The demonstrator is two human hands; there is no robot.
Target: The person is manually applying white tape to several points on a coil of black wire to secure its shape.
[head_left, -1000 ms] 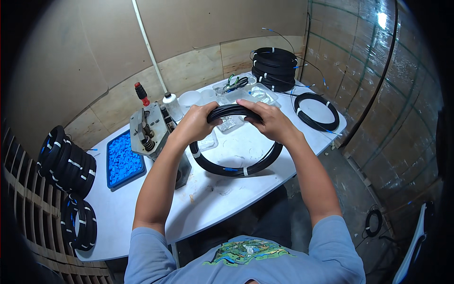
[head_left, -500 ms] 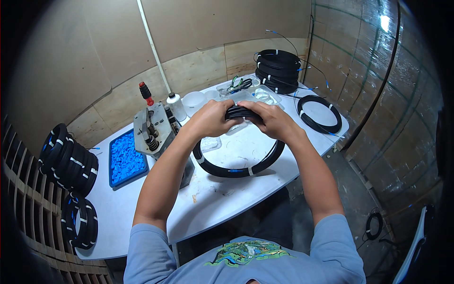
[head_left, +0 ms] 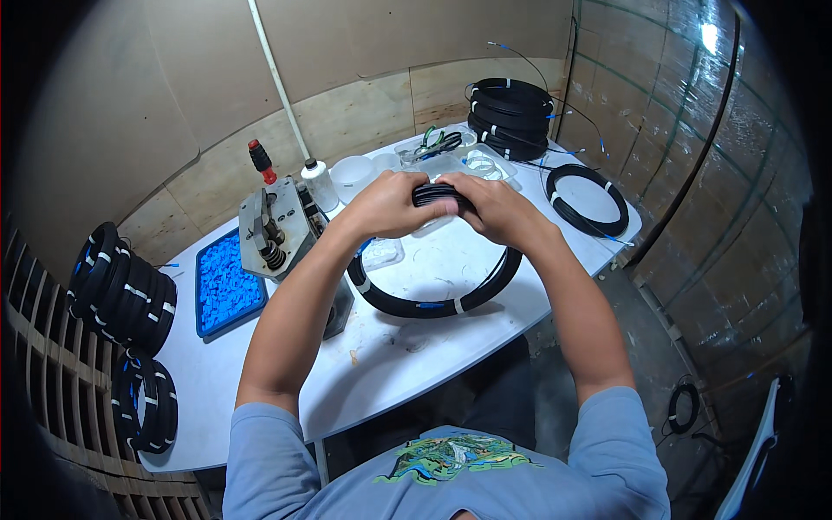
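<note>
I hold a black cable coil (head_left: 433, 305) upright over the white table (head_left: 381, 355). My left hand (head_left: 386, 205) and my right hand (head_left: 485, 206) both grip its top section, knuckles close together, with a short stretch of black cable showing between them. The coil's lower arc, banded with white ties and a blue mark, hangs toward me just above the tabletop.
A grey metal winding machine (head_left: 276, 230) stands left of my hands beside a blue tray (head_left: 225, 282) of small blue parts. Finished coils are stacked at the table's far end (head_left: 510, 117), one lies flat (head_left: 589, 199), more rest on a rack (head_left: 121, 290) at left. A white bottle (head_left: 319, 182) and clear containers (head_left: 438, 156) sit behind.
My hands have slid together along the top of the coil, from apart to nearly touching. The coil has stayed raised over the table.
</note>
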